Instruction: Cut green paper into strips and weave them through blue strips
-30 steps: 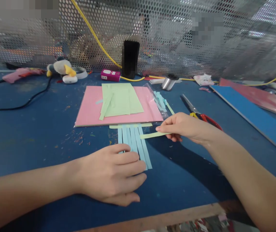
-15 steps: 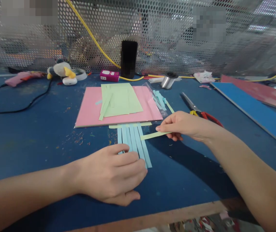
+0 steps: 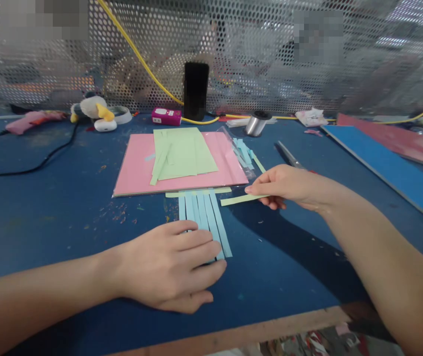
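Several light blue paper strips point(image 3: 201, 210) lie side by side on the blue table, their far ends at a pale green strip point(image 3: 172, 195) along the front edge of a pink sheet stack point(image 3: 133, 168). My left hand point(image 3: 176, 264) rests over the near ends of the blue strips, fingers slightly spread. Right of them, my right hand point(image 3: 270, 189) pinches another green strip point(image 3: 233, 200) between thumb and fingers; its free end points left, just off the blue strips. Green paper sheets point(image 3: 185, 153) lie on the pink stack.
Scissors point(image 3: 288, 154), partly hidden, lie beyond my right hand. Blue strips point(image 3: 244, 153) are beside the pink stack. Farther back are a phone point(image 3: 195, 91), a wire spool point(image 3: 258, 123) and a magenta power adapter point(image 3: 166, 116). Blue board point(image 3: 385, 170) lies at right.
My right hand has moved slightly right and away from me with its green strip, whose free end has left the blue strips. My left hand's fingers have spread a little.
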`<state>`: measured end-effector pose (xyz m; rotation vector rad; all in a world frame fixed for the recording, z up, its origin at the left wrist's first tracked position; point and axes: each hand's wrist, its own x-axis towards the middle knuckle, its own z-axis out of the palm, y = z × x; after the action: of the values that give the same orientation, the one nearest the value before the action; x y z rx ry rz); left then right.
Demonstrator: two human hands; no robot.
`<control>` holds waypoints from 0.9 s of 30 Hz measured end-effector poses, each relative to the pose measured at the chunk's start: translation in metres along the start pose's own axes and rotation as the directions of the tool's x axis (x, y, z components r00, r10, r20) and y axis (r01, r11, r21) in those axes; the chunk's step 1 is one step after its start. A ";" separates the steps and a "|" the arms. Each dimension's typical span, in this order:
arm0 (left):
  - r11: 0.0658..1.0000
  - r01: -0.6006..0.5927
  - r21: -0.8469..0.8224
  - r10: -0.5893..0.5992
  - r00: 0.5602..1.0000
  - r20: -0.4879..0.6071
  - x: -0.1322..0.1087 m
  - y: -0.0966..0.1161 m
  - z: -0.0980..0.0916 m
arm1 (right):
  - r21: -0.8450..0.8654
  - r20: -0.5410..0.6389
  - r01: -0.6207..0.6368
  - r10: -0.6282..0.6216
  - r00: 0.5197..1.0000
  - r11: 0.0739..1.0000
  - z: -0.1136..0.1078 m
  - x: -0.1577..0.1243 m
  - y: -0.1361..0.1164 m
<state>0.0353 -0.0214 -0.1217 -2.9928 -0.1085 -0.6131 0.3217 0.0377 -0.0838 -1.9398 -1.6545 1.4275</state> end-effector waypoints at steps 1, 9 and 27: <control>1.000 0.016 -0.008 -0.016 1.000 -0.002 0.000 0.000 0.001 | -0.003 -0.011 -0.003 0.003 1.000 1.000 -0.001 0.001 0.001; 0.997 0.077 -0.023 -0.076 0.997 0.016 0.000 0.002 0.004 | -0.006 0.021 0.015 -0.014 1.000 1.000 0.003 0.001 0.001; 0.974 -0.069 0.215 0.075 0.997 -0.021 0.000 0.006 0.000 | -0.058 0.041 0.042 -0.040 0.998 0.997 0.014 -0.010 -0.009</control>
<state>0.0362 -0.0275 -0.1225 -2.7657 -0.0593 -0.5953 0.3070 0.0268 -0.0796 -1.9080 -1.7621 1.4277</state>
